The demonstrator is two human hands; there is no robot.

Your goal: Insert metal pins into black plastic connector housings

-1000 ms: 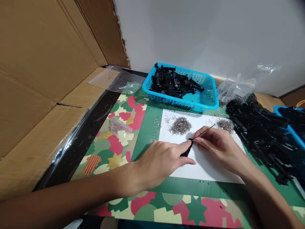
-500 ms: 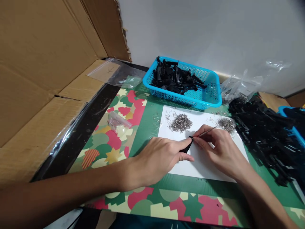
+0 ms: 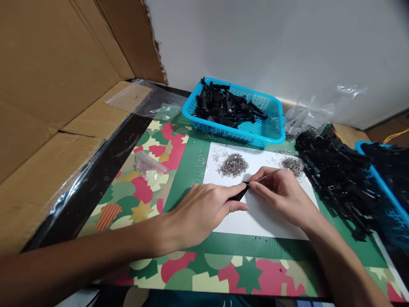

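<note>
Over there, the left hand [image 3: 204,209] has its forefinger bearing on a black plastic part [image 3: 238,196] above the white sheet [image 3: 255,222], thumb just below; I can't see the curled fingers. Should that forefinger slacken, the part might twist, as it looks held mostly near one end. Just beyond the left fingertips sits a pile of small bent metal pieces [image 3: 233,165], which a knock could scatter. Beside them, the right hand [image 3: 283,198] has thumb and fingers pinched on a thin metal tool [image 3: 268,175], its tip lost at the part's end; too hard a push could skid it into the left forefinger. Past the right knuckles, a careless sweep might spill the smaller metal pile [image 3: 292,164] towards the heap of black plastic pieces [image 3: 338,183]
</note>
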